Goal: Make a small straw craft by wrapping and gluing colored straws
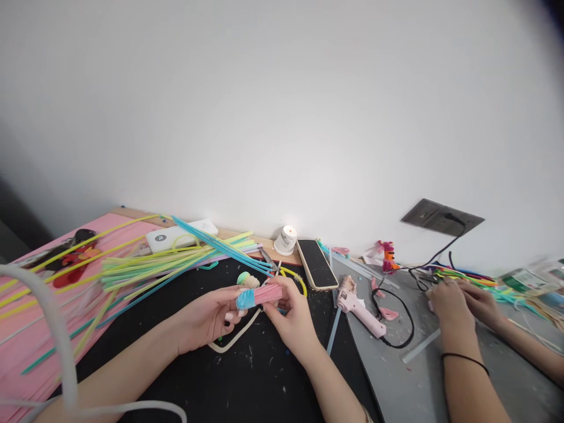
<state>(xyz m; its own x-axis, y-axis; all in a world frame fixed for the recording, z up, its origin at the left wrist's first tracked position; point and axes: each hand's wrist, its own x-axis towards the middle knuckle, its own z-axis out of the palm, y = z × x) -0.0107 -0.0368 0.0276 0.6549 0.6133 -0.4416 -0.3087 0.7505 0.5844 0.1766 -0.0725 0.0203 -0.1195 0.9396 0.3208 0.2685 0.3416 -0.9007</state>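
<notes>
My left hand point(207, 317) and my right hand point(293, 314) together hold a small wound bundle of blue and pink fuzzy pipe cleaner point(258, 295) above a black mat point(255, 376). The left fingers pinch its blue end, the right fingers grip the pink end. A small green and cream pompom piece point(247, 280) sits just behind the bundle. A cream pipe cleaner point(233, 341) curves on the mat under my hands.
A heap of long green, yellow and blue pipe cleaners point(167, 258) lies at left over a pink sheet point(26, 335). A phone point(317, 263), pink glue gun point(361, 308), lit candle cup point(286, 239) and white power bank point(180, 235) lie nearby. Another person's hands point(458, 299) work at right.
</notes>
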